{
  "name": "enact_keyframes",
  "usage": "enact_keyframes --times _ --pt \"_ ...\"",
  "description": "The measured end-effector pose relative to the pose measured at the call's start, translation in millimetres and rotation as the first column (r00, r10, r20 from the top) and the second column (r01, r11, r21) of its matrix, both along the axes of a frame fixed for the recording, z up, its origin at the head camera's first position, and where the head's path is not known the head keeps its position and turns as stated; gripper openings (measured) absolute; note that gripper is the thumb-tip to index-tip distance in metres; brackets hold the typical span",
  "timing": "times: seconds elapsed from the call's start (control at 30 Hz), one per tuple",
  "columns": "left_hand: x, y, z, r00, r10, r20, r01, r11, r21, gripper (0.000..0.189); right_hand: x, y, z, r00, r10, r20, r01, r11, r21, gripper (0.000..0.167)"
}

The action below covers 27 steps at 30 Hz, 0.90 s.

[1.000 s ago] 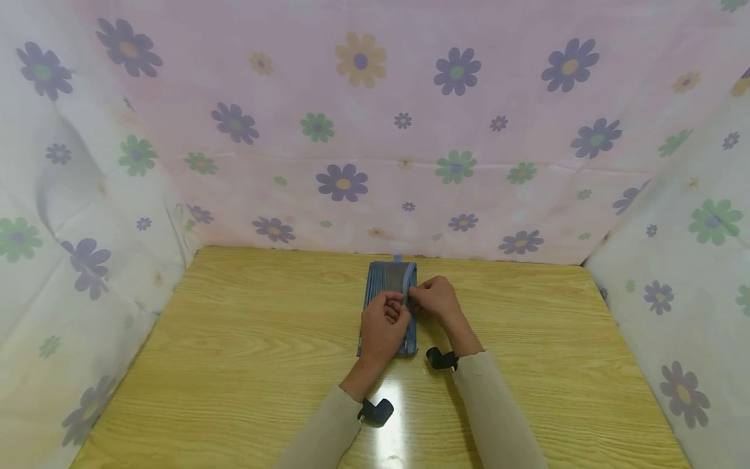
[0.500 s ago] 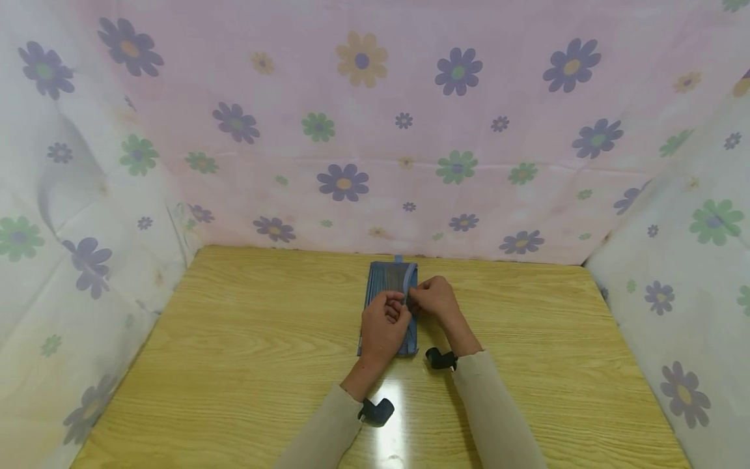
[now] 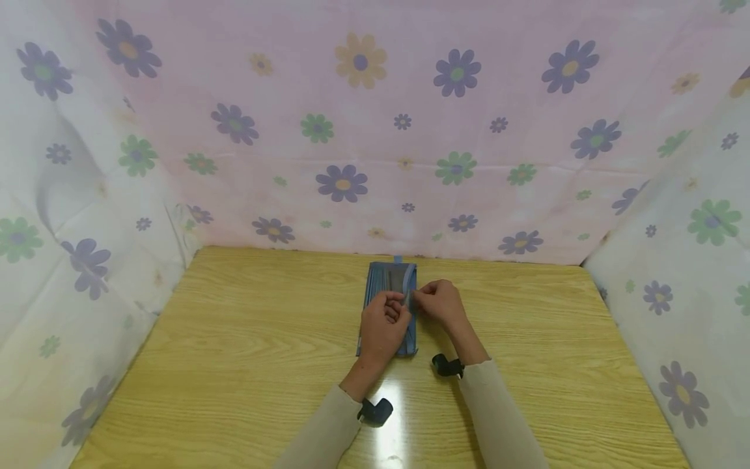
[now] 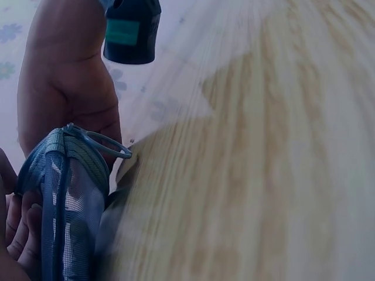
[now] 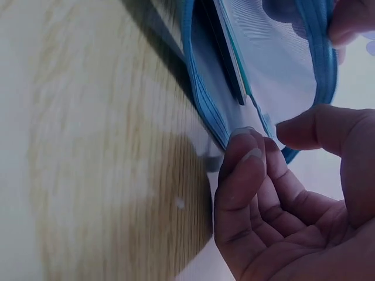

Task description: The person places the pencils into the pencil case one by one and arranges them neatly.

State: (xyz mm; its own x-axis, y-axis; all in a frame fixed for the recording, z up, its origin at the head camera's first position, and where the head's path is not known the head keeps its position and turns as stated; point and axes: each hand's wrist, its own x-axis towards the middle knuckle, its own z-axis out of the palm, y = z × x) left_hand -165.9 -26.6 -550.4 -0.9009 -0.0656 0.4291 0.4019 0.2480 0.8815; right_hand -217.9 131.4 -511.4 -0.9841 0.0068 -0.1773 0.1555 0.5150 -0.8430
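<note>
A blue mesh zipper pouch [image 3: 396, 277] lies near the back edge of the table, its zipped side gaping open in the right wrist view. Inside it are thin flat items [image 5: 231, 58], dark and pale, with a teal edge. My left hand [image 3: 383, 326] lies across the pouch and pinches one side of the opening; its fingers [image 5: 351, 23] grip the zipper tape. My right hand [image 3: 438, 301] is at the right edge, thumb and fingers pinching the other side of the opening. A loop-shaped zipper pull [image 4: 108, 145] sticks out from the pouch's end.
The wood-grain table [image 3: 258, 339] spreads around the pouch. A pink flowered cloth [image 3: 363, 130] hangs close behind it, with white flowered cloths at both sides. Black wrist cameras [image 3: 375, 412] sit on both wrists.
My right hand and forearm have shifted slightly to the right, away from the pouch's middle. The left hand and the pouch stay nearly in place.
</note>
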Motion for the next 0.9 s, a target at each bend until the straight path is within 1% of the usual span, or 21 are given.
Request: enact_keyframes --times 0.3,0.47,0.63,0.8,0.9 --pt "1.0 1.7 3.0 1.0 0.013 0.012 -0.012 0.994 -0.107 0.02 9.3 14 -1.3 0.997 -0.006 -0.072 0.011 0.998 0.07 0.02" --pt "2.7 1.9 6.6 1.0 0.006 0.025 -0.002 0.989 -0.148 0.02 16.0 20 1.7 0.997 -0.02 -0.079 0.025 0.998 0.056 0.02" --pt "0.7 1.9 4.3 0.999 -0.004 0.032 0.01 0.981 -0.192 0.018 22.2 26 5.2 0.997 -0.02 -0.081 0.022 0.999 0.023 0.021" --pt "-0.4 2.5 2.1 1.0 -0.003 0.026 0.01 0.966 -0.259 0.014 25.2 33 3.0 0.996 -0.016 -0.092 0.019 0.999 0.04 0.022" --pt "-0.4 3.0 1.8 1.0 0.004 0.024 0.003 0.951 -0.31 0.013 26.3 37 0.5 0.994 -0.012 -0.105 0.019 0.998 0.061 0.021"
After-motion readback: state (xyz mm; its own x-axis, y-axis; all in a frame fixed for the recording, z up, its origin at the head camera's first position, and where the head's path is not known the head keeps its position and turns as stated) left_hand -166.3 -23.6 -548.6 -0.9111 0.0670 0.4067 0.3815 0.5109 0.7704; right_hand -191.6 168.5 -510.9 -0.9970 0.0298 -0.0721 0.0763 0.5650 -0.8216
